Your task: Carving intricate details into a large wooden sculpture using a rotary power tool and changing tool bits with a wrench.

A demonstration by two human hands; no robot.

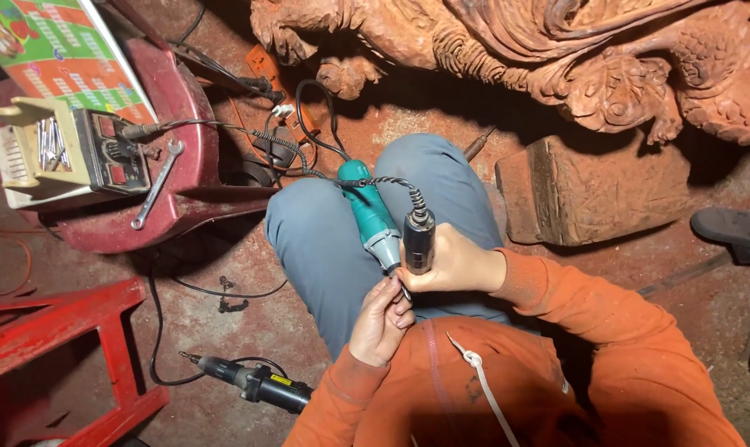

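Observation:
My right hand [454, 265] is wrapped around a dark grey rotary handpiece [419, 240] with a coiled black cord, held upright over my lap. My left hand [381, 321] pinches at the lower tip of that handpiece with its fingertips. A teal rotary tool [370, 215] lies along my thigh on the blue-grey trousers [325, 248], its metal nose pointing towards my hands. Both arms are in orange sleeves.
A dark red stool [189, 194] at left carries a beige power box [60, 153] and a spanner [156, 186]. Another black handpiece [251, 382] lies on the dusty floor. A red wooden frame [60, 331] is lower left. A large carved wooden sculpture [557, 58] and a wood block [590, 190] stand ahead.

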